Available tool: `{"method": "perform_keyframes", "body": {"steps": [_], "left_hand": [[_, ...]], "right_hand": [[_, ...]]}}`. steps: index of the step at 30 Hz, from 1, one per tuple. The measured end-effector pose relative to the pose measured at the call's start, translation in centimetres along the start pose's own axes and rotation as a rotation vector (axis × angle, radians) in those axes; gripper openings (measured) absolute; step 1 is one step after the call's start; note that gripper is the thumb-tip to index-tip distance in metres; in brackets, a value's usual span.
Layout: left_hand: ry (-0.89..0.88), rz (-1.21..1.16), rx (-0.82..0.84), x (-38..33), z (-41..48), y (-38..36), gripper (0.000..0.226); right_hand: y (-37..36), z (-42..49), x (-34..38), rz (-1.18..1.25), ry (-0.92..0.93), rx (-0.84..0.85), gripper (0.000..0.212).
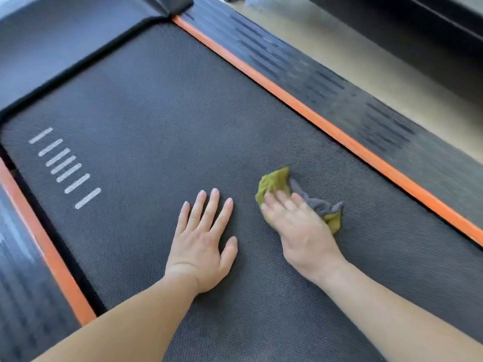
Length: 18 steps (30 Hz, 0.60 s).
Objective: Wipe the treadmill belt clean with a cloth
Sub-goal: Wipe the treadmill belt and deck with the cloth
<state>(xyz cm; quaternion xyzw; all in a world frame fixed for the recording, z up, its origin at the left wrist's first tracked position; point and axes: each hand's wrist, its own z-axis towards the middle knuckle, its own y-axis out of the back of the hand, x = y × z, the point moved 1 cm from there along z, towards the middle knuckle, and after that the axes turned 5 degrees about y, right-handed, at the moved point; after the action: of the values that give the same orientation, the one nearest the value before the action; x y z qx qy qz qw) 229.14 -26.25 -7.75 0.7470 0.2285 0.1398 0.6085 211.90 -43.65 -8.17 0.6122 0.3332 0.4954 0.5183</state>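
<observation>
cloth is lying bunched up on the treadmill belt, over toward the right side. it is sitting near the orange strip but not touching it. the cloth is yellow-green, with a grey part poking out to the right.

the right hand is pressing down on top of the cloth. its fingers are lying flat and mostly straight, not curling round the cloth. the thumb is hiding, so i cannot tell what it is doing. the hand is looking a bit blurry, so i am guessing it is sliding the cloth over the belt.

the left hand is resting flat on the belt just beside the cloth. its fingers are spreading out and holding nothing. it seems to be propping the person up.

7 white lines are showing on the belt at the left, well apart from both hands.

the cloth is looking soft, thin and light, so it is going to fold and scrunch up easily. the belt is looking bumpy and grippy, so it may be tugging at the cloth and rolling it up under the palm. i am thinking the best hold is a flat palm on the middle of the cloth, with the loose grey end tucked under. the belt might also be slipping a little when pushed, so the left hand may be helping to steady it.
</observation>
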Motion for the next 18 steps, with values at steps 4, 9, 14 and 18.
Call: {"method": "perform_keyframes", "body": {"steps": [4,9,14,18], "left_hand": [[0.004,0.018,-0.010,0.0,-0.1,-0.2,0.074],[-0.001,0.020,-0.016,0.0,-0.2,-0.2,0.073],[0.002,0.024,-0.018,0.0,-0.1,-0.2,0.074],[0.002,0.034,-0.019,-0.1,-0.2,-0.3,0.073]], "right_hand": [[1.4,-0.8,-4.3,-0.015,-0.042,-0.058,0.063],[4.4,1.5,-4.9,0.181,-0.428,-0.119,0.049],[6.1,0.8,0.2,0.687,-0.380,-0.142,0.046],[6.0,-0.6,-0.1,0.655,-0.515,-0.329,0.054]]}}
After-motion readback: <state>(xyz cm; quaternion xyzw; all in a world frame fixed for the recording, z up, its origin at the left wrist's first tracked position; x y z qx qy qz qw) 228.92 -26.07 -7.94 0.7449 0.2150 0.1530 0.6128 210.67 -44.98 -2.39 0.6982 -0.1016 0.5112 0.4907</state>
